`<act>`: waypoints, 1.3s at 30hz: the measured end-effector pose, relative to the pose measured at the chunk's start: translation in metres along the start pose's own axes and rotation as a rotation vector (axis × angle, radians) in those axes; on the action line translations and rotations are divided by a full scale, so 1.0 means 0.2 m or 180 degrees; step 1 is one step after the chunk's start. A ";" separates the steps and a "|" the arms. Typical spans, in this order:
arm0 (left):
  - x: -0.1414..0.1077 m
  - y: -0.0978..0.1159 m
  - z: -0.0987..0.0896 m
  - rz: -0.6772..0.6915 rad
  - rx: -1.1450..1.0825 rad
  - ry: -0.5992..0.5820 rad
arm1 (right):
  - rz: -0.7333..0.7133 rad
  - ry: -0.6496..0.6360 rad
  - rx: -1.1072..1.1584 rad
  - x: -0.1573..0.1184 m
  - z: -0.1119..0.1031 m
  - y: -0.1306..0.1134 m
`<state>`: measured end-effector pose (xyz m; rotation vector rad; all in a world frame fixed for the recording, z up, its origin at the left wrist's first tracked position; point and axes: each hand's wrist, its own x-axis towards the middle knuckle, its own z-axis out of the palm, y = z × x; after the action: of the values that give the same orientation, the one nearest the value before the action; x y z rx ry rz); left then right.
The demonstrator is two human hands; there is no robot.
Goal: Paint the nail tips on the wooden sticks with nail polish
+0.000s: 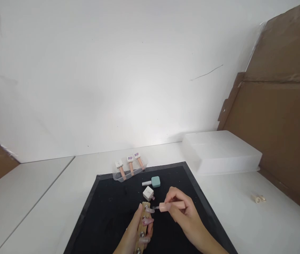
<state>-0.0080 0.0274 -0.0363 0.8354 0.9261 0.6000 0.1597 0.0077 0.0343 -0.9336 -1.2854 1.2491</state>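
My left hand (134, 227) is closed around a wooden nail tip stand (141, 229) with metal knobs along it. Several false nails stick out from its right side, among them a pale one (150, 210) at the top and a pink one (148, 221) below. In my right hand (183, 215) is a nail polish brush (172, 206) with a peach cap, held level between thumb and fingers. Its bristle end is at the tip of the top nail; whether they touch I cannot tell. Just beyond lies a white polish bottle (148, 193) without its cap.
A teal bottle (155, 181) with a silver cap lies on the black mat (107, 201). Behind it, a clear tray (118, 178) holds three white bottles with peach caps. At right are a translucent plastic box (224, 151), small beige rings (258, 199) and a cardboard wall (279, 116).
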 end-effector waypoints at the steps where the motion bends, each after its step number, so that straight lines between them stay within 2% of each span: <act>1: 0.00 0.00 0.00 -0.0021 0.0015 0.0011 | -0.0048 -0.0026 0.0001 0.00 0.00 0.00; 10: -0.01 0.02 0.02 -0.0085 0.0040 0.0067 | -0.0178 -0.0034 -0.0174 0.01 0.00 0.00; 15: -0.02 0.03 0.04 0.0036 0.0132 0.0099 | -0.0092 -0.0022 -0.0187 0.01 0.00 0.00; 19: -0.01 0.01 0.04 0.0160 -0.0085 0.0198 | -0.0069 0.0050 -0.0163 0.01 0.00 0.00; 28: -0.01 0.03 0.02 0.0057 0.0089 -0.0026 | -0.0170 0.0027 -0.0119 0.01 0.00 0.00; 39: -0.03 0.04 0.06 -0.0004 0.0186 0.0189 | -0.0005 -0.0016 -0.0078 0.02 0.01 0.00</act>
<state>-0.0004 0.0230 -0.0226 0.8731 1.0020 0.6016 0.1576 0.0106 0.0359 -0.9473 -1.3076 1.2378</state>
